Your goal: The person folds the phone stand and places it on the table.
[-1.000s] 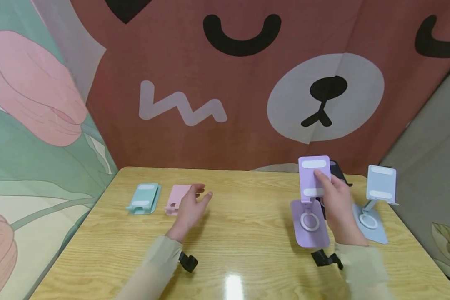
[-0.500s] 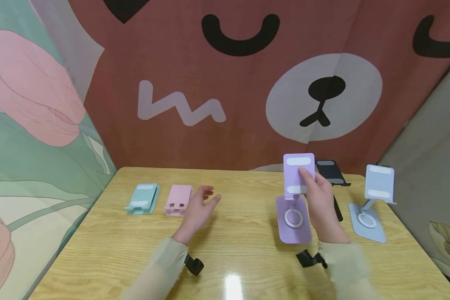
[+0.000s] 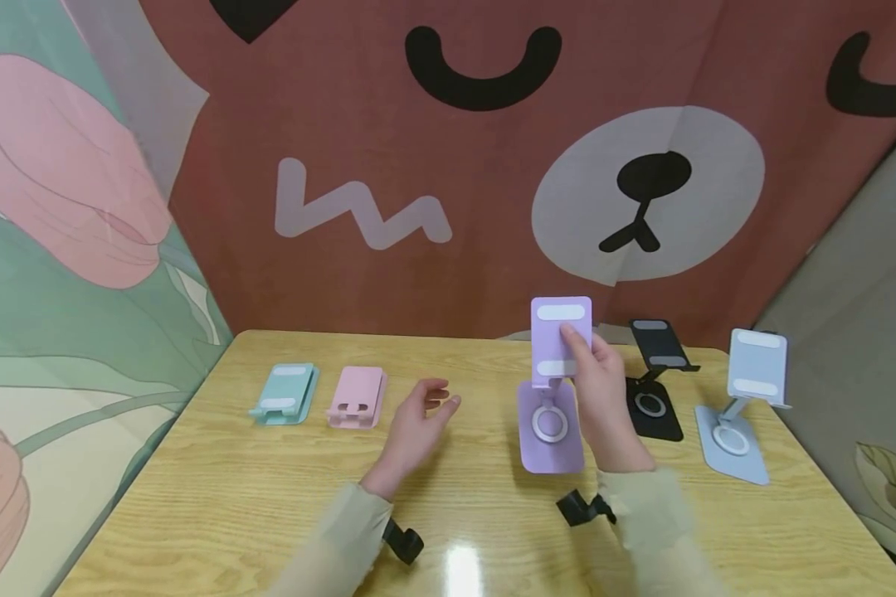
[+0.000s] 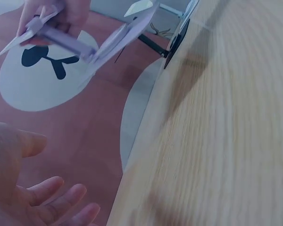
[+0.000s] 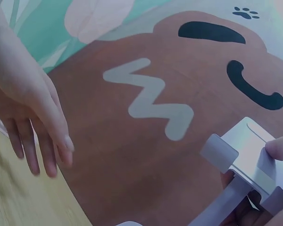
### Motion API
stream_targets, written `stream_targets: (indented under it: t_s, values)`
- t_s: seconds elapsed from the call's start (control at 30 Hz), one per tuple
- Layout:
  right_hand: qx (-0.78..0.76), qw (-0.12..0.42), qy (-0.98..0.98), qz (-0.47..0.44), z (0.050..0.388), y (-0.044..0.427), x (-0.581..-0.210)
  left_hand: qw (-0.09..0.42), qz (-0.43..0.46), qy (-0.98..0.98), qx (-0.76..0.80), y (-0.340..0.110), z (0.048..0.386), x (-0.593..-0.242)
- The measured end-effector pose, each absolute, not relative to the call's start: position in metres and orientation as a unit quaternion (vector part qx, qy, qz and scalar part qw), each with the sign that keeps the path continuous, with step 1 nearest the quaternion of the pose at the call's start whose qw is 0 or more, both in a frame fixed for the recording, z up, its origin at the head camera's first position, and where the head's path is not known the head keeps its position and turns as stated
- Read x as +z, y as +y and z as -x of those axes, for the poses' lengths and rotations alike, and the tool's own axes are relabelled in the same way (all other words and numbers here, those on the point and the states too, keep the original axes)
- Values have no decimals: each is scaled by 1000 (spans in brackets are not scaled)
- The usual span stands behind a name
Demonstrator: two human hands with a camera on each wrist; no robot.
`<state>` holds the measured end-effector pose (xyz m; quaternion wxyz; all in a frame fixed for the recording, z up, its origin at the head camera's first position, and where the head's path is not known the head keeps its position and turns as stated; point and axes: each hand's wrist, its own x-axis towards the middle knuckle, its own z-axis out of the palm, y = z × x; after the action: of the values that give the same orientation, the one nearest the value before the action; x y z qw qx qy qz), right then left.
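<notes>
A purple phone stand (image 3: 552, 448), unfolded, is held up by my right hand (image 3: 605, 398), thumb on the front of its upper plate and fingers behind. In the left wrist view the stand's base (image 4: 118, 42) is tilted and apart from the table. My left hand (image 3: 418, 419) hovers over the table with relaxed fingers, holding nothing; the right wrist view shows that left hand (image 5: 33, 99) too. Left of it lies a folded pink phone stand (image 3: 357, 396), and beyond that a folded teal phone stand (image 3: 287, 393).
An unfolded black phone stand (image 3: 655, 410) and an unfolded light blue phone stand (image 3: 757, 365) stand at the right of the wooden table (image 3: 269, 514). A brown bear-print cloth (image 3: 485, 274) hangs behind the table's back edge.
My right hand has carried the purple phone stand leftward, uncovering the black phone stand. My left hand has shifted right, away from the pink phone stand.
</notes>
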<state>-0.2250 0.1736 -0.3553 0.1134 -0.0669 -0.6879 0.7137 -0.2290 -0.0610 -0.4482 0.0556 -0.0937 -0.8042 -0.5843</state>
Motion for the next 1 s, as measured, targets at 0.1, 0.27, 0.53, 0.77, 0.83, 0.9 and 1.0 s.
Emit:
stream_targets:
  t_s: [0.1, 0.27, 0.53, 0.77, 0.83, 0.9, 1.0]
  values:
    - [709, 108, -693, 68, 224, 167, -355, 48, 94, -801, -589, -55, 228, -450]
    - [714, 118, -687, 66, 224, 157, -353, 37, 110, -794, -597, -44, 224, -452]
    - [725, 130, -673, 63, 226, 140, -355, 20, 102, -751, -652, -23, 219, -457]
    - [724, 136, -674, 56, 225, 130, -355, 18, 90, -748, -657, -10, 214, -459]
    - [730, 140, -667, 53, 225, 128, -355, 31, 91, -760, -642, -8, 215, -459]
    - [735, 143, -661, 52, 223, 126, -355, 39, 86, -763, -639, -6, 214, -460]
    - [738, 151, -656, 51, 221, 122, -357, 50, 77, -759, -645, -4, 213, -462]
